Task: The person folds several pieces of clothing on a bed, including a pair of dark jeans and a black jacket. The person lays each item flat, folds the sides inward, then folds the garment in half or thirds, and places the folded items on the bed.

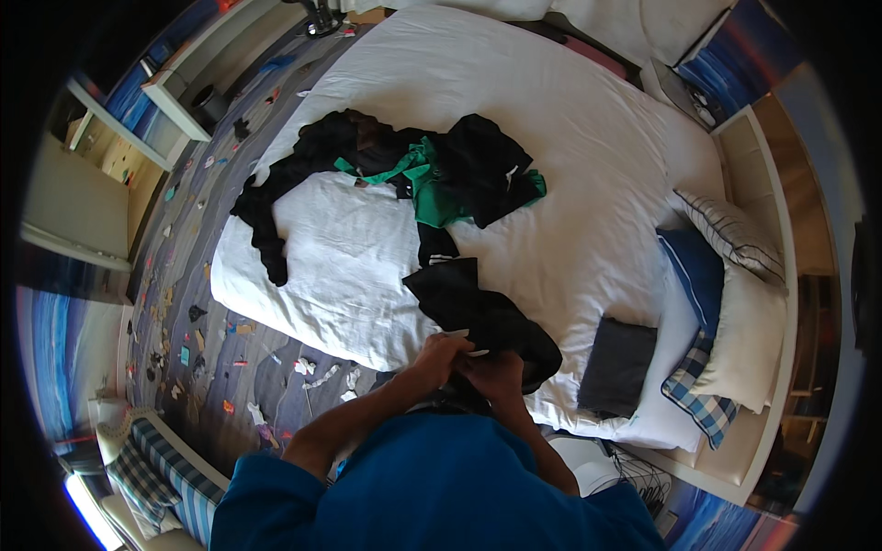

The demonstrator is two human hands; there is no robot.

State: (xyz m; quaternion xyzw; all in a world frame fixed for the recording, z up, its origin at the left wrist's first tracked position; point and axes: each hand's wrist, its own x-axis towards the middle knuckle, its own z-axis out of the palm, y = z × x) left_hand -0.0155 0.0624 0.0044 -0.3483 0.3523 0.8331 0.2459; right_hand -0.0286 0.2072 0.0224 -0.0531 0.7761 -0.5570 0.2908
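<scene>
At the near edge of the bed, my left hand (439, 358) and my right hand (497, 375) are close together, both gripping a black garment (499, 318). A small white edge or tag shows by my left fingers; the cloth under my hands is partly hidden. The rest of the garment lies rumpled on the white bed sheet (331, 255). Just beyond it is a loose heap of black clothing (482, 158), mixed with a green cloth (437, 200). To the right of my hands rests a folded dark grey cloth (617, 368).
Pillows and a blue cushion (692, 279) line the padded headboard (758, 165) at right. Scraps and litter cover the wood-look floor (227, 289) at left. A striped sofa (179, 475) stands at lower left, and cables (641, 475) hang beside the bed at lower right.
</scene>
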